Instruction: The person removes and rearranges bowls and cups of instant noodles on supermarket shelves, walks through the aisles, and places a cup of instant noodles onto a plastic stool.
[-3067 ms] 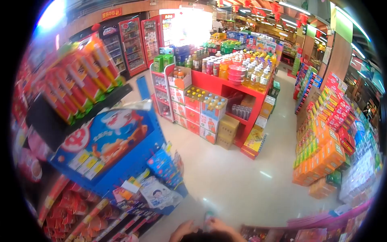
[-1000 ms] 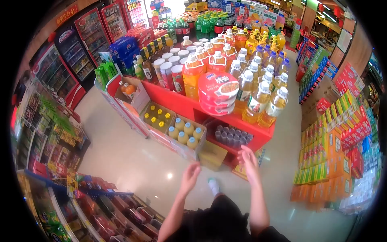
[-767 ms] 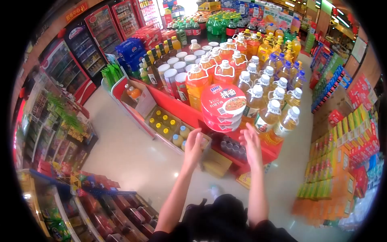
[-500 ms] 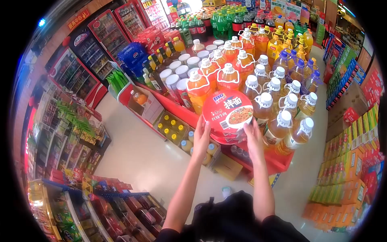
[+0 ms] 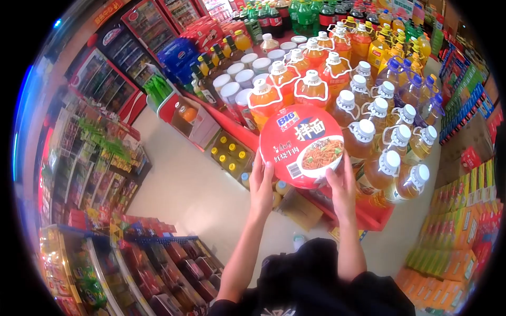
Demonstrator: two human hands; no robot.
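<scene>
A red instant noodle bowl [image 5: 287, 138] is held up between my two hands, its round printed lid tilted toward the camera. A picture of noodles and a barcode show on the lid. My left hand [image 5: 261, 181] grips the bowl's lower left side, thumb on the near edge. On the lower right my right hand [image 5: 341, 184] is wrapped round the rim, thumb near the noodle picture. The fingers under the bowl are partly hidden. Just beyond it stand large bottles of orange drink [image 5: 312, 89] and white-capped bottles of amber drink [image 5: 387, 163].
A red display stand [image 5: 369, 216] carries many bottles and white-lidded cans [image 5: 230, 92]. Yellow-capped bottles [image 5: 232, 152] sit in a carton below. Snack shelves [image 5: 153, 279] rise at lower left, stacked cartons [image 5: 448, 253] at right, drink fridges [image 5: 103, 84] at far left. Pale floor [image 5: 179, 195] lies between.
The noodle bowl appears larger and closer, its lid turned more fully to the camera. Both hands still hold it. The view has shifted slightly, moving the bottles up and to the right.
</scene>
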